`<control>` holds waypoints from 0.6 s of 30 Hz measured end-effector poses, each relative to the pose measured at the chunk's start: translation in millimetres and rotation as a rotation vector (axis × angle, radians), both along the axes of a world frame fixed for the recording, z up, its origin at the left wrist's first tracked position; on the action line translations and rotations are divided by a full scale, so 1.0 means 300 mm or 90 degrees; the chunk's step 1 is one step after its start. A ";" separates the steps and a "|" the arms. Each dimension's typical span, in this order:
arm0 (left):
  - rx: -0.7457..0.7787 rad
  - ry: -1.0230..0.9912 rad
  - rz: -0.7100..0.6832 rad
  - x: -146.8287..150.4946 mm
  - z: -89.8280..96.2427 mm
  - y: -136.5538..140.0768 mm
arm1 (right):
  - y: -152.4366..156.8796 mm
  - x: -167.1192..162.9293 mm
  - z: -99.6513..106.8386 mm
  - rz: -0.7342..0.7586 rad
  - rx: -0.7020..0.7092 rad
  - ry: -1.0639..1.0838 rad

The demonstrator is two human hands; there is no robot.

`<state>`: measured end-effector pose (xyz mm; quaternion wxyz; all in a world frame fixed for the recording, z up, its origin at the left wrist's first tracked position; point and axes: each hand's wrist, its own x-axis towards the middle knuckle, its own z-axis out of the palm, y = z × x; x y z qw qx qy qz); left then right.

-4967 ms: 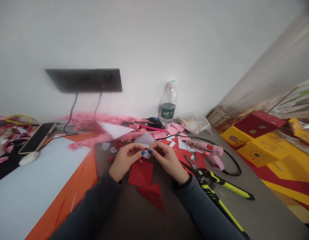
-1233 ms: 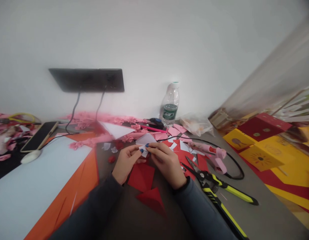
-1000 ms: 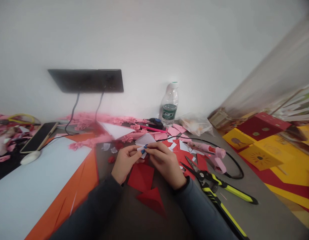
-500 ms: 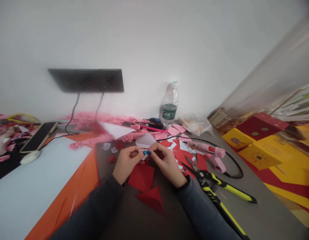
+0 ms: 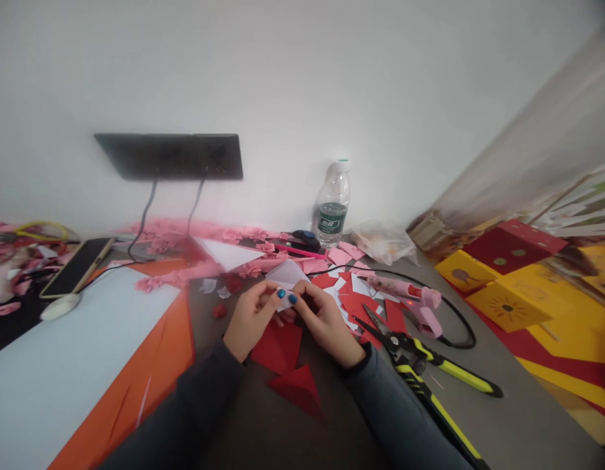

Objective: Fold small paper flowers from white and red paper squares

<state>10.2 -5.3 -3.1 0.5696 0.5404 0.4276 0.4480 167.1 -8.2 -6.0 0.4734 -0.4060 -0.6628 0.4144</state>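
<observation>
Between both thumbs and fingers I pinch a small piece of white paper (image 5: pixel 285 301). My left hand (image 5: pixel 253 316) is closed on its left side, and my right hand (image 5: pixel 327 320) is closed on its right side. The fingers partly cover the paper, so its full shape is hidden. Just below my hands lies a red paper square (image 5: pixel 277 349) on the grey table (image 5: pixel 253 431). Nearer to me is a folded red paper piece (image 5: pixel 299 391). A white sheet (image 5: pixel 285 274) rests right behind my fingertips.
Right of my hands are red and white paper scraps (image 5: pixel 354 303), yellow-handled pliers (image 5: pixel 404 346) and a pink glue gun (image 5: pixel 404 292). A water bottle (image 5: pixel 333 212) stands by the wall. White and orange sheets (image 5: pixel 101 326), a phone (image 5: pixel 77 267) and pink paper flowers (image 5: pixel 160 238) lie left.
My thumbs have drawn slightly apart and the white paper between them has shifted a little. My left hand has turned slightly. Everything else stays in place.
</observation>
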 end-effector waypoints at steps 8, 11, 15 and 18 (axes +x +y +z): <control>0.084 0.061 0.027 -0.011 0.018 -0.005 | 0.000 0.004 0.006 0.086 -0.012 -0.004; 0.135 0.126 0.039 -0.019 0.015 -0.007 | -0.003 0.000 0.009 0.107 0.005 -0.034; 0.219 0.202 0.085 -0.015 0.009 -0.012 | -0.010 -0.007 -0.001 0.003 0.084 -0.117; 0.252 0.235 0.105 -0.008 0.009 -0.016 | -0.015 -0.011 -0.003 0.000 0.124 -0.146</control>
